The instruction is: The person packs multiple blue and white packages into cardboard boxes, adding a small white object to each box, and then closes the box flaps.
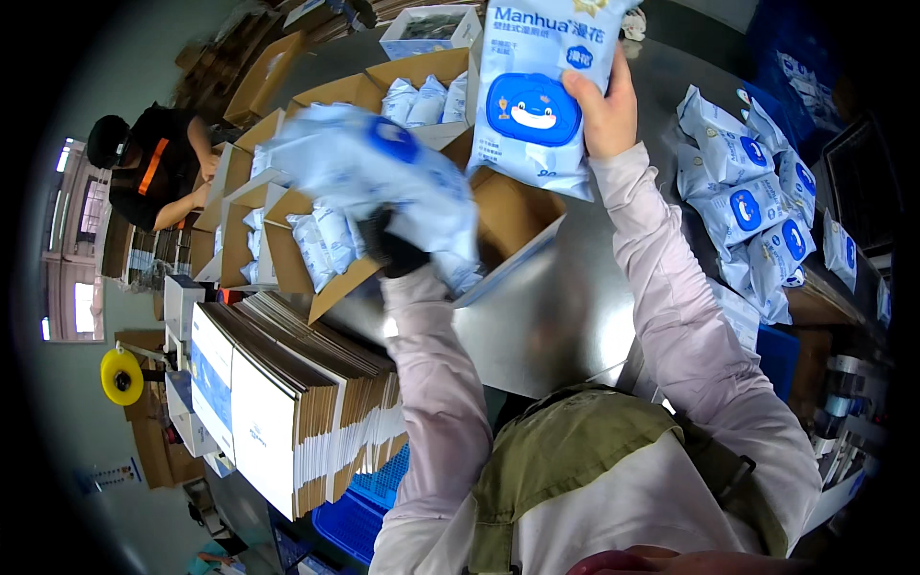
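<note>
My right hand (608,107) grips a light-blue soft pack of wipes (508,158) by its right side, thumb on the front. The pack is held upright, its dark-blue cartoon-face lid toward me. My left hand (395,251), in a black glove, holds a second pack of wipes (355,158), smeared by motion, over the open cartons. Its fingers are partly hidden by that pack. Below and between the two packs stands an open cardboard carton (522,216), brown inside, partly covered by them. Beside it, another carton (331,292) holds several packs standing on edge.
At right, several wipes packs (747,206) lie heaped on the metal table (537,345). Flattened cartons (278,402) are stacked at left, near a blue plastic crate (350,522). A co-worker in black (158,158) handles cartons at far left. A white box (431,29) stands behind.
</note>
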The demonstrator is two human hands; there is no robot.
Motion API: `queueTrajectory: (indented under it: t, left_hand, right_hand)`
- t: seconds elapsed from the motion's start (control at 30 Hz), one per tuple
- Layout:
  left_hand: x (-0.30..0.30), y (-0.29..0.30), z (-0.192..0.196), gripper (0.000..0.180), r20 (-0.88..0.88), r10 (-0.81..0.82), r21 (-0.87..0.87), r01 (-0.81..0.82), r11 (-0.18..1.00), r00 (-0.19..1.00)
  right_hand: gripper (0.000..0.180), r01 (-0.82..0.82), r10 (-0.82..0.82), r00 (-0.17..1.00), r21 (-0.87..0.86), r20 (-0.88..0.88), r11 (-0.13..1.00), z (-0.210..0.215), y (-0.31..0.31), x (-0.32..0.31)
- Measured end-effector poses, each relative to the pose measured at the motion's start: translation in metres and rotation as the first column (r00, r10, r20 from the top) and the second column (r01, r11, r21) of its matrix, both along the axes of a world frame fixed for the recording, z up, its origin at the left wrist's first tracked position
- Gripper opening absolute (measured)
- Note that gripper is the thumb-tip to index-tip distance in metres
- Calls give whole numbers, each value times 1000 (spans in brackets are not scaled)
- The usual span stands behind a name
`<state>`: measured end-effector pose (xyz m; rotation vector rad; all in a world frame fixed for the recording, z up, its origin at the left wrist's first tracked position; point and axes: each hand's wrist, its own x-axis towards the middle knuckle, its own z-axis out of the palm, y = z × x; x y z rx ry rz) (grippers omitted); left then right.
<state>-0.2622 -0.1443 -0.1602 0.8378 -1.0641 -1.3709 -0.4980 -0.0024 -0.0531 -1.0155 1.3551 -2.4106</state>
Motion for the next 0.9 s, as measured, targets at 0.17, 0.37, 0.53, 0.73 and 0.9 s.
queueTrajectory:
  t: [0.17,0.37,0.53,0.73,0.9]
  left_hand:
    - [-35,87,-60,59,122,-265,116,252,961,957]
    - [-7,71,-81,58,142,-333,269,288,919,932]
    - [-49,68,-66,57,378,-212,67,202,977,901]
    - [-58,79,-64,64,918,294,-395,537,746,266]
    - [-69,96,-94,79,976,177,-11,783,622,-127]
  right_hand:
    - [70,370,-5,744,406,-668,836,-28,28,39]
    - [73,605,417,547,687,-726,403,-103,-2,85]
    - [68,495,415,779,867,-470,52,-150,-18,57]
    - [46,414,498,593,770,-633,486,-102,86,114]
    - [32,200,336,717,641,-611,741,-103,209,107]
